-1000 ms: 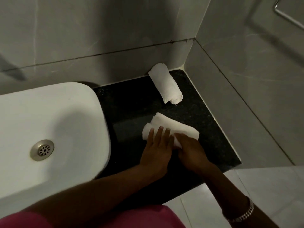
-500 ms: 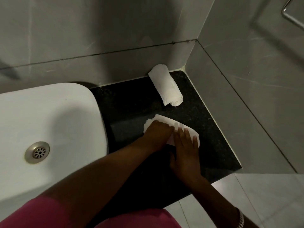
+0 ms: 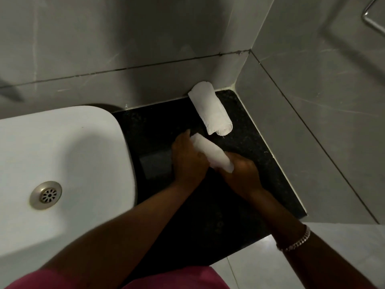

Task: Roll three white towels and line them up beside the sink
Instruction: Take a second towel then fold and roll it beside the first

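We are looking down at a black desk (image 3: 260, 159) wedged between a white sink (image 3: 62, 155) and a grey tiled corner. Both hands are closing on a rolled towel (image 3: 210, 152) lying slantwise in the middle of the desk: the left hand (image 3: 188, 161) is cupping its upper left end, the right hand (image 3: 241, 174) is wrapping its lower right end, and only the stretch between them is showing. Each grip is curled tight round the cloth, though the fingertips are tucked under or behind the roll, so we cannot tell how far they are reaching round it. The picture is dim and a little smeared here (the edges of the roll are blurring into the knuckles).

A second roll (image 3: 210, 111) is lying apart, farther back, its far end touching the wall and its near end showing the spiral of cloth. We are seeing no more than these two.

The sink is running off the left edge, its drain (image 3: 46, 195) in view. A bracelet (image 3: 295, 243) is circling the right wrist. Pink clothing (image 3: 166, 278) is cut off along the bottom, and a metal rail (image 3: 373, 15) is only partly showing at the top right.
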{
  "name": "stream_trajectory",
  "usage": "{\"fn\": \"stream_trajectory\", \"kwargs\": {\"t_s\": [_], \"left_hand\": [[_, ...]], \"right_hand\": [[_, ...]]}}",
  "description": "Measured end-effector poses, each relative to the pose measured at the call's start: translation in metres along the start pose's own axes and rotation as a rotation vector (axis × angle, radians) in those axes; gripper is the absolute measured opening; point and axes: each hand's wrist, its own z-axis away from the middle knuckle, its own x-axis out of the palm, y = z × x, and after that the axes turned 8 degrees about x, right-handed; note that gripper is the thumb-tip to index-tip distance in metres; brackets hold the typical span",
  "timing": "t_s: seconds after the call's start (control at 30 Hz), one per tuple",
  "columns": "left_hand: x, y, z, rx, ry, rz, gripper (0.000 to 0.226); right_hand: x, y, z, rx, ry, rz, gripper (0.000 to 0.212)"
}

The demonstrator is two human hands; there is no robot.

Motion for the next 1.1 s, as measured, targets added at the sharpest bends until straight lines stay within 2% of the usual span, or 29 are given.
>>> {"fn": "stream_trajectory", "kwargs": {"t_s": [0.03,0.13,0.23,0.33,0.4,0.5,0.6,0.73,0.87,1.0,1.07,1.1], "left_hand": [[0.002,-0.003,0.007,-0.125,-0.032,0.093,0.051],[0.003,-0.01,0.019,-0.357,-0.17,0.276,0.014],[-0.001,-0.013,0.016,-0.491,-0.114,0.429,0.034],[-0.005,-0.015,0.001,-0.534,-0.057,0.466,0.04],[-0.005,-0.017,-0.01,-0.56,-0.026,0.465,0.039],[-0.004,-0.016,-0.029,-0.591,0.016,0.5,0.034],[-0.001,-0.013,-0.052,-0.613,0.026,0.512,0.033],[0.004,-0.012,-0.084,-0.618,0.027,0.589,0.033],[0.014,-0.019,-0.109,-0.665,-0.007,0.633,0.043],[0.015,-0.023,-0.128,-0.588,-0.092,0.523,0.041],[0.012,-0.025,-0.134,-0.517,-0.196,0.423,0.044],[0.009,-0.025,-0.135,-0.484,-0.248,0.374,0.048]], "right_hand": [[-0.004,-0.004,-0.003,0.033,-0.069,-0.059,0.049],[-0.004,-0.021,-0.01,0.131,-0.2,-0.255,0.046],[0.007,-0.037,-0.013,0.359,-0.299,-0.508,0.046],[0.012,-0.05,-0.022,0.414,-0.327,-0.63,0.034],[0.009,-0.061,-0.032,0.324,-0.235,-0.53,0.029],[0.007,-0.075,-0.056,0.125,-0.107,-0.249,0.029],[0.0,-0.092,-0.082,0.106,-0.059,-0.147,0.042],[-0.005,-0.102,-0.114,0.072,-0.021,-0.092,0.034],[-0.006,-0.103,-0.143,-0.051,-0.015,0.107,0.038],[-0.015,-0.109,-0.156,-0.057,-0.009,0.351,0.037],[-0.019,-0.112,-0.154,-0.068,0.01,0.369,0.032],[-0.02,-0.111,-0.154,-0.09,0.071,0.334,0.026]]}}
